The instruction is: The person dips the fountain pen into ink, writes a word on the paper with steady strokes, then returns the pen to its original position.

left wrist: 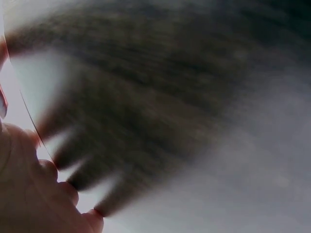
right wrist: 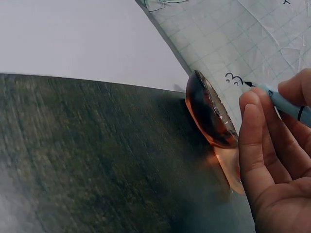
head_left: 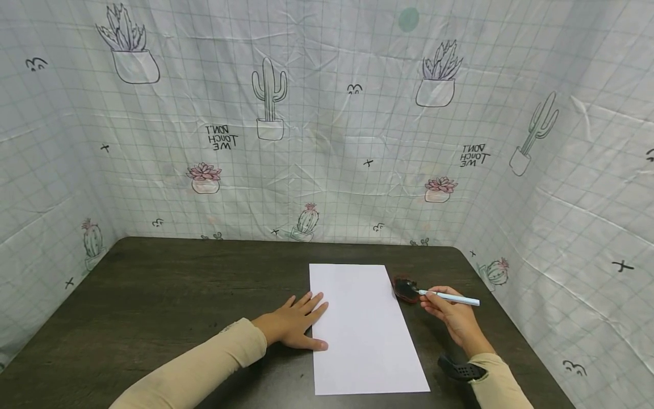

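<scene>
A sheet of white paper (head_left: 363, 329) lies lengthwise on the dark wooden table. My left hand (head_left: 298, 322) rests flat on its left edge, fingers spread; in the left wrist view (left wrist: 29, 184) the hand shows beside a dark, blurred area. Between thumb and fingers, my right hand (head_left: 455, 321) pinches a slim light blue pen (head_left: 462, 299) with a dark pointed tip. The tip is above or at a small glossy amber dish (right wrist: 199, 109) holding something dark, just right of the paper; contact I cannot tell. No marks show on the paper.
White grid-patterned cloth (head_left: 327, 142) with cactus drawings hangs behind and on both sides of the table (head_left: 168, 284). A black band (head_left: 462, 370) circles my right wrist. The dish stands close to the paper's right edge.
</scene>
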A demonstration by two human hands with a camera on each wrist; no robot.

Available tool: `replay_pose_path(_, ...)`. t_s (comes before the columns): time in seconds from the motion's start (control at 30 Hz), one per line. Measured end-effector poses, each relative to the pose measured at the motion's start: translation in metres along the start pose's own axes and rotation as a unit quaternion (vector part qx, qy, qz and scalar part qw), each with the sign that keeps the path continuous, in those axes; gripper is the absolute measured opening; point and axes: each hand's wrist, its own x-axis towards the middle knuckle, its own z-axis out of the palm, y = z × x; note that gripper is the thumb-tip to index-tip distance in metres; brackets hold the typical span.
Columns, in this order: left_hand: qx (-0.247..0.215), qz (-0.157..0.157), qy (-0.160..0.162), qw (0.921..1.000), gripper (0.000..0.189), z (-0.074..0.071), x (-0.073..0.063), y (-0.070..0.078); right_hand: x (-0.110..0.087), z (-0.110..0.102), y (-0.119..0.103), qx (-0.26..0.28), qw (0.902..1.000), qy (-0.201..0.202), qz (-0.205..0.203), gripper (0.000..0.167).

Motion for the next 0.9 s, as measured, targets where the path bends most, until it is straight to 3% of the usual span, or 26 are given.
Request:
replay_pose_path(0.17, 0.001, 0.002, 0.000, 1.0000, 0.091, -0.001, 0.000, 0.000, 0.004, -0.002, -0.001, -0.026, 0.9996, -0.010, -0.003, 0.039)
replay_pose_path(0.27, 0.002, 0.002, -0.002, 1.0000, 0.091, -0.001, -0.001, 0.001, 0.009, -0.004, -0.003, -0.052, 0.9986, -0.001, 0.007, 0.047)
replay_pose_path(0.7, -0.008, 0.006, -0.010, 0.9999, 0.090, -0.002, -0.003, 0.000, 0.036, -0.003, -0.009, -0.186, 0.9817, 0.008, 0.039, 0.042)
replay_pose_path(0.9, 0.002, -0.003, -0.010, 0.9999, 0.090, 0.000, 0.001, -0.001, 0.039, 0.001, -0.014, -0.263, 0.9630, 0.000, 0.057, 0.037)
